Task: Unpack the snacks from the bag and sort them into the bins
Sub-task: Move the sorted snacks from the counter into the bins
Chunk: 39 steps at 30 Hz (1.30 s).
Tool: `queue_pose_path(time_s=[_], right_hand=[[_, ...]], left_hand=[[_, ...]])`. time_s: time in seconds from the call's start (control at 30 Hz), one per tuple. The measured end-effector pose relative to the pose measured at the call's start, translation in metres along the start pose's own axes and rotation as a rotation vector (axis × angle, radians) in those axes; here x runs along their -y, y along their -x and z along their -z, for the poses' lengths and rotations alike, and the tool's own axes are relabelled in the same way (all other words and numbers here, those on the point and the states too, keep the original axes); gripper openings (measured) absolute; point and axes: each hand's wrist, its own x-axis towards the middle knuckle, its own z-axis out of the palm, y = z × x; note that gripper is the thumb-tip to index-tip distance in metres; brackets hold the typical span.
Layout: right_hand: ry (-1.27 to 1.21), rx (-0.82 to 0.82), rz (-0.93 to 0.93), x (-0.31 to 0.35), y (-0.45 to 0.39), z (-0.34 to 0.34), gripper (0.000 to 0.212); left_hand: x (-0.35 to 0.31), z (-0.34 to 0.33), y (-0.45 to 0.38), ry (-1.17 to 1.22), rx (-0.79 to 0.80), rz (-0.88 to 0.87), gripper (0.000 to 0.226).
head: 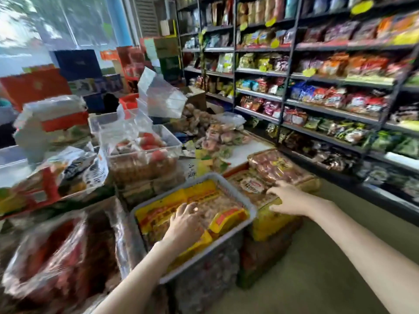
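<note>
Snack packs [192, 214], yellow and red with brownish contents, lying flat in a grey bin [250, 206] at centre foreground. Left hand [186, 223] resting palm down on top of those packs, fingers fairly straight and a little spread, tips pointing away toward the far rim; grip not closed round anything, packs directly beneath the palm. One yellow pack [229, 219] tilted up just to the right of that hand, beside it, contact not clear through the blur.

Right hand [288, 198] reaching to the right of the bin, over a stack of clear-wrapped packs [252, 185] with red and white labels. Fingers bent over the near edge of the top pack, thumb low against a yellow package [272, 220] underneath; whether this grip actually pinches the pack or only touches it cannot be told, the frame being smeared by motion.

More clear-wrapped packs [278, 166] behind that stack, touching it. At lower left, a large clear plastic bag [56, 257] full of red goods, well apart from both hands. Further back on the left, clear tubs [145, 150] holding red and brown snacks. Along the right, dark shelves [328, 105] stocked with rows of coloured packets. Floor [317, 268] pale green-grey under the right forearm.
</note>
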Motion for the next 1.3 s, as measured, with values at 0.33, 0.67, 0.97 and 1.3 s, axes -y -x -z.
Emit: queue_pose_path(time_s=[0.33, 0.67, 0.97, 1.3], right_hand=[[0.006, 0.100, 0.058, -0.105, -0.217, 0.030, 0.058], [0.164, 0.277, 0.249, -0.057, -0.393, 0.032, 0.071], [-0.284, 0.311, 0.355, 0.028, -0.540, -0.007, 0.104], [-0.492, -0.040, 0.358, 0.012, -0.553, -0.022, 0.043]], left_hand=[[-0.030, -0.070, -0.264, 0.041, 0.146, 0.244, 0.041], [0.011, -0.056, -0.290, 0.022, 0.101, 0.437, 0.050], [0.033, -0.060, -0.298, 0.004, 0.077, 0.498, 0.044], [0.036, -0.063, -0.341, 0.133, -0.060, 0.554, 0.054]])
